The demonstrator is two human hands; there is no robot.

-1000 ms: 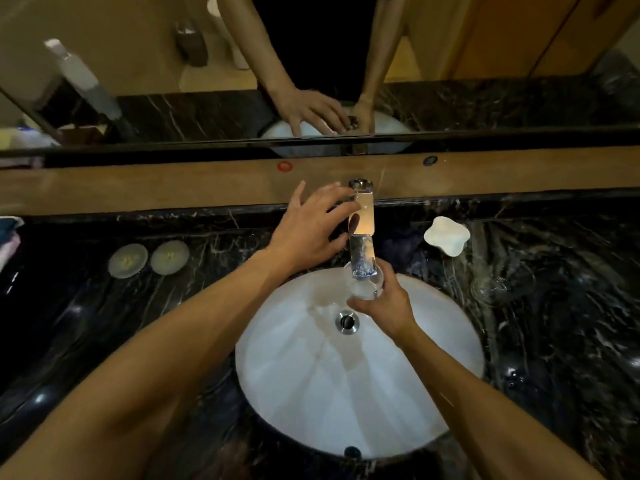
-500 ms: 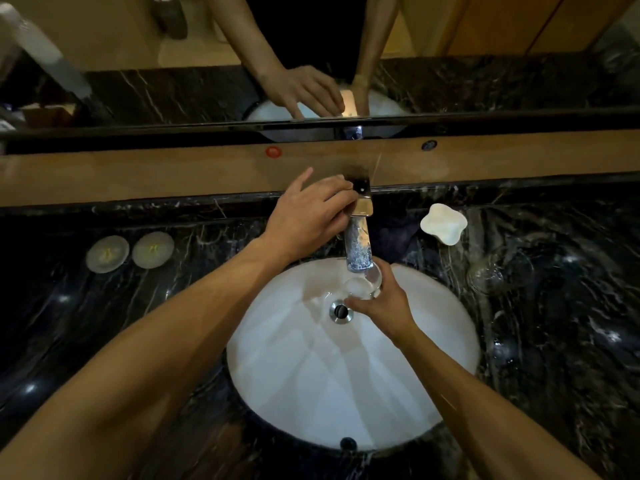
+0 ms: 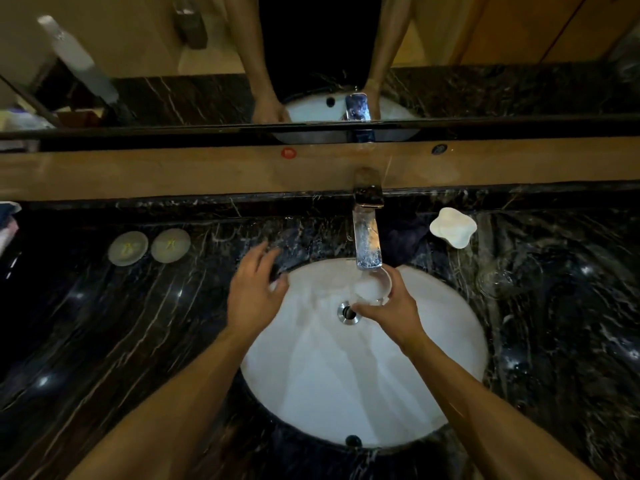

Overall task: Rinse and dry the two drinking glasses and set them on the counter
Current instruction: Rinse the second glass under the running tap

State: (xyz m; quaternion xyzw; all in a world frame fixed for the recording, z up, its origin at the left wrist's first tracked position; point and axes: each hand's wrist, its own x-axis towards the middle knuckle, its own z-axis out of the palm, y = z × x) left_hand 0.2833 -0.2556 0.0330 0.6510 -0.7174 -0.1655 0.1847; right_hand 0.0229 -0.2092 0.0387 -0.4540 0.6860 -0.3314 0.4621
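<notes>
Rinsing first glass under faucet at frame centre, right hand clamped around it, left hand loose, holding nothing; next probably emptying, then drying.

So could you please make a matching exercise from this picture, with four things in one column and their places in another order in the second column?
Things:
1. drinking glass
2. soap dish
3. two round coasters
4. drain

Places:
a. counter, left of the sink
b. bottom of the sink
c. under the faucet, held by the right hand
d. counter, right of the faucet

Pairs: 1-c, 2-d, 3-a, 4-b
</notes>
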